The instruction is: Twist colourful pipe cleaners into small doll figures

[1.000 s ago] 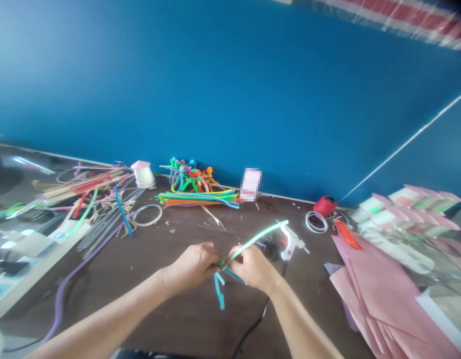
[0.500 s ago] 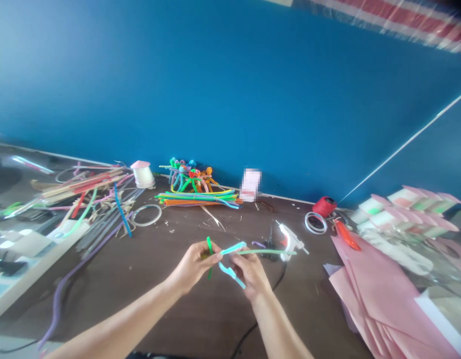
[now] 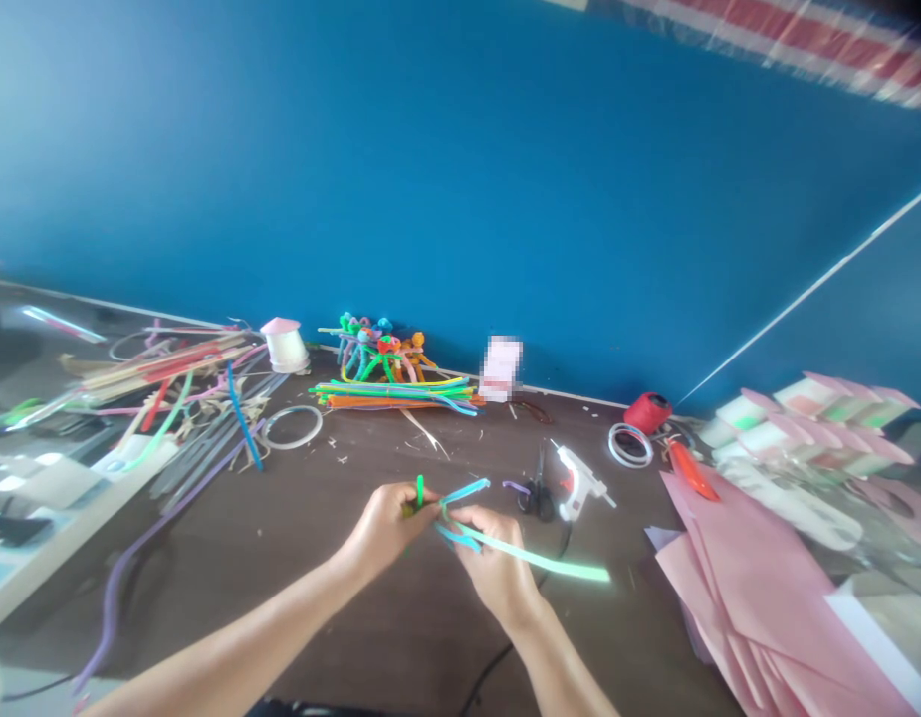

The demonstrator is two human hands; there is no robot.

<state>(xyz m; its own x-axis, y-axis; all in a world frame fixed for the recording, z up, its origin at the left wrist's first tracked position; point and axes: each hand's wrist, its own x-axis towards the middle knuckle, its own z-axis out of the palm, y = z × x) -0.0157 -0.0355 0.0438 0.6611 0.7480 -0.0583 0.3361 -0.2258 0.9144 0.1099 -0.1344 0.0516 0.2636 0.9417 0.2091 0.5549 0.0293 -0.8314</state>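
Observation:
Low over the dark table, my left hand (image 3: 385,526) is closed in a pinch on the joined end of some fuzzy pipe cleaners. A green pipe cleaner (image 3: 419,490) sticks up between its fingers. Beside it my right hand (image 3: 499,570) is closed with its fingertips at the same joint. From there a pale green pipe cleaner (image 3: 561,567) runs out to the right across the right hand. Bent light blue pipe cleaners (image 3: 467,490) point right, above and under the right fingers. The fingers hide the joint itself.
A white glue gun (image 3: 577,482) and black scissors (image 3: 536,498) lie right of my hands. Behind are a pipe cleaner bundle (image 3: 392,395) and several small figures (image 3: 385,349). Pink sheets (image 3: 759,588) lie right; a power strip (image 3: 79,528) and loose sticks (image 3: 168,368) left.
The pale green pipe cleaner's free end has swung down and toward me, now lying over the right hand. The right hand has turned, and the blue pieces have shifted with it.

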